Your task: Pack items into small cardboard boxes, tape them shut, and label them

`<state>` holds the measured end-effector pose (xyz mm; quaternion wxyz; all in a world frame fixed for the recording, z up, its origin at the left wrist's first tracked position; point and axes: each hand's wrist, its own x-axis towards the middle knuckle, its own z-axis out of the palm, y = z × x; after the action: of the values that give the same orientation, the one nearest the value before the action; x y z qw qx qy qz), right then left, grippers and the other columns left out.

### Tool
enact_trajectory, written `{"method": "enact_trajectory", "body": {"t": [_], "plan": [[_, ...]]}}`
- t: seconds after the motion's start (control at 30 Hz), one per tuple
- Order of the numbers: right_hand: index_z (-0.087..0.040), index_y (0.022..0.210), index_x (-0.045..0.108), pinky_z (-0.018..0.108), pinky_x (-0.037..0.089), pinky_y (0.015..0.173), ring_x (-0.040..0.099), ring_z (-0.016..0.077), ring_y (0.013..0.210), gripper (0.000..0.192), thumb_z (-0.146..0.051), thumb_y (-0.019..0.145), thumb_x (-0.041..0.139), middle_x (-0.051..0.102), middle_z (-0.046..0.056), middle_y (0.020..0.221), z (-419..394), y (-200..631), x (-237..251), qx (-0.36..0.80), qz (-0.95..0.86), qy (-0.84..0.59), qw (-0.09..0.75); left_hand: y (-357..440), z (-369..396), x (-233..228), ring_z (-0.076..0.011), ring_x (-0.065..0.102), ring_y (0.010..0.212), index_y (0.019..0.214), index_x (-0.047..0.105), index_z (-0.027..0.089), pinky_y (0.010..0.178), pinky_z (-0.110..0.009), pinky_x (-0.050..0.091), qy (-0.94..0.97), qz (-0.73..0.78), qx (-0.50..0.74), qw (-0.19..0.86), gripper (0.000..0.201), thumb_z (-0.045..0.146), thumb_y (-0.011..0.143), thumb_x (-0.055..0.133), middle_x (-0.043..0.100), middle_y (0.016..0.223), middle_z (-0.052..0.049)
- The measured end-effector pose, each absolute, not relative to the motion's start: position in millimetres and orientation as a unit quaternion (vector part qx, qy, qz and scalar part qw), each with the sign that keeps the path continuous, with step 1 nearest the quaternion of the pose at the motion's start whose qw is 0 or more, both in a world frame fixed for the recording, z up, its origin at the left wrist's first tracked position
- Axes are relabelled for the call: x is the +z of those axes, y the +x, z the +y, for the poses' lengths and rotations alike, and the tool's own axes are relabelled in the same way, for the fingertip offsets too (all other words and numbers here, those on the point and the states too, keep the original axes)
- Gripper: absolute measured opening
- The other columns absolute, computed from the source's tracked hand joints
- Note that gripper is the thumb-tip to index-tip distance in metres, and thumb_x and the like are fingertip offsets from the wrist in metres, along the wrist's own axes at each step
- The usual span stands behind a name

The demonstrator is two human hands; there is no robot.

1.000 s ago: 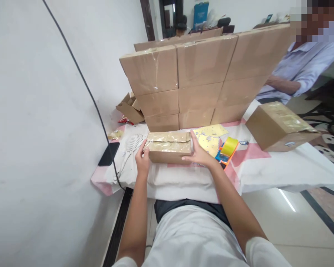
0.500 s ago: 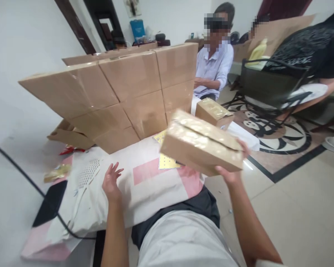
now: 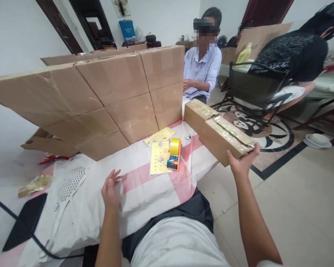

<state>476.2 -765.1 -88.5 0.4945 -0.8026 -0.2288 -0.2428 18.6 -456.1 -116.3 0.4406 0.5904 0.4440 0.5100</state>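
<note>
One taped box (image 3: 228, 134) beyond right grip (image 3: 243, 161), near end grasped; left grip (image 3: 110, 188) unclenched.

Held box (image 3: 221, 142): I saw plain brown sides beneath glossy, yellowish tape (image 3: 231, 134).
Stacked boxes (image 3: 114, 100): these came through my feed in the same brown.
Tablecloth (image 3: 183, 185): it was off-white, broken up by blocks of pink.
Cards (image 3: 157, 165): I made out pale yellow, sprinkled with blue dots.
Tape dispenser (image 3: 173, 163): it showed me orange, blue and black, with a bright yellow roll (image 3: 175, 146).
Co-worker's shirt (image 3: 211, 68): I read it as pale lilac.
Seated person's top (image 3: 284, 55): I saw black with whitish, scrawled print.
</note>
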Motion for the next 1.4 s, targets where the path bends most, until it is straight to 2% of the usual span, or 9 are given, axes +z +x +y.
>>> {"method": "enact_trajectory", "body": {"t": [0.53, 0.73, 0.8, 0.87, 0.97, 1.07, 1.2, 1.3, 1.4], "plan": [[-0.004, 0.161, -0.005, 0.058, 0.024, 0.122, 0.026, 0.0400, 0.149, 0.124, -0.049, 0.077, 0.075, 0.020, 0.033, 0.158, -597, 541, -59, -0.161, -0.244, -0.843, 0.451, 25, -462, -109, -0.0251, 0.073, 0.098, 0.128, 0.068, 0.017, 0.085, -0.039, 0.055, 0.593, 0.457, 0.479, 0.458, 0.060, 0.062, 0.093, 0.054, 0.075, 0.121, -0.014], [-0.002, 0.162, 0.001, 0.057, 0.029, 0.119, 0.021, 0.0433, 0.152, 0.132, -0.061, 0.072, 0.078, 0.011, 0.037, 0.164, -587, 528, -57, -0.097, -0.272, -0.834, 0.470, 5, -449, -102, -0.0219, 0.072, 0.094, 0.124, 0.068, 0.019, 0.083, -0.036, 0.055, 0.570, 0.469, 0.506, 0.447, 0.046, 0.050, 0.091, 0.064, 0.075, 0.121, -0.012], [-0.004, 0.159, 0.019, 0.053, 0.040, 0.111, 0.042, 0.0393, 0.140, 0.116, -0.057, 0.073, 0.076, 0.030, 0.035, 0.158, -601, 515, -75, -0.109, -0.260, -0.821, 0.497, -10, -422, -94, -0.0209, 0.072, 0.089, 0.120, 0.068, 0.019, 0.078, -0.034, 0.055, 0.569, 0.476, 0.527, 0.414, 0.043, 0.045, 0.087, 0.068, 0.075, 0.116, -0.010], [-0.008, 0.136, 0.051, 0.049, 0.051, 0.095, 0.061, 0.0319, 0.108, 0.073, -0.051, 0.079, 0.065, 0.056, 0.027, 0.134, -613, 504, -96, -0.113, -0.223, -0.819, 0.516, -27, -381, -80, -0.0188, 0.071, 0.084, 0.116, 0.068, 0.017, 0.073, -0.030, 0.054, 0.570, 0.484, 0.557, 0.362, 0.039, 0.040, 0.085, 0.069, 0.075, 0.112, -0.009], [-0.016, 0.093, 0.065, 0.048, 0.051, 0.087, 0.061, 0.0280, 0.084, 0.029, -0.040, 0.080, 0.058, 0.066, 0.015, 0.093, -622, 501, -118, -0.103, -0.210, -0.841, 0.488, -50, -307, -48, -0.0154, 0.067, 0.082, 0.116, 0.064, 0.013, 0.078, -0.030, 0.056, 0.560, 0.527, 0.590, 0.246, 0.031, 0.026, 0.088, 0.062, 0.072, 0.115, -0.009], [-0.019, 0.083, 0.062, 0.050, 0.048, 0.087, 0.058, 0.0290, 0.082, 0.019, -0.038, 0.080, 0.057, 0.064, 0.014, 0.086, -618, 506, -122, -0.121, -0.224, -0.849, 0.464, -68, -238, -13, -0.0177, 0.063, 0.110, 0.128, 0.055, 0.012, 0.105, -0.037, 0.050, 0.543, 0.565, 0.597, 0.175, 0.044, 0.014, 0.085, 0.065, 0.062, 0.133, -0.009], [-0.022, 0.078, 0.053, 0.048, 0.045, 0.085, 0.055, 0.0293, 0.083, 0.021, -0.041, 0.086, 0.052, 0.061, 0.014, 0.085, -614, 506, -117, -0.112, -0.253, -0.862, 0.425, -79, -176, 19, -0.0260, 0.035, 0.146, 0.139, 0.045, 0.008, 0.127, -0.043, 0.024, 0.615, 0.574, 0.532, 0.097, 0.070, 0.007, 0.076, 0.076, 0.038, 0.157, -0.015], [-0.024, 0.076, 0.047, 0.045, 0.042, 0.083, 0.052, 0.0275, 0.083, 0.022, -0.041, 0.090, 0.048, 0.059, 0.012, 0.084, -616, 502, -115, -0.114, -0.267, -0.870, 0.398, -80, -147, 28, -0.0301, 0.033, 0.144, 0.139, 0.041, 0.005, 0.126, -0.049, 0.025, 0.696, 0.576, 0.418, 0.095, 0.079, 0.013, 0.073, 0.084, 0.028, 0.159, -0.019], [-0.025, 0.079, 0.046, 0.043, 0.040, 0.079, 0.050, 0.0255, 0.079, 0.020, -0.041, 0.091, 0.049, 0.056, 0.009, 0.081, -618, 501, -115, -0.113, -0.254, -0.873, 0.402, -78, -129, 32, -0.0265, 0.047, 0.122, 0.114, 0.052, 0.005, 0.116, -0.054, 0.036, 0.695, 0.604, 0.373, 0.110, 0.054, 0.016, 0.073, 0.084, 0.037, 0.142, -0.018]]}}
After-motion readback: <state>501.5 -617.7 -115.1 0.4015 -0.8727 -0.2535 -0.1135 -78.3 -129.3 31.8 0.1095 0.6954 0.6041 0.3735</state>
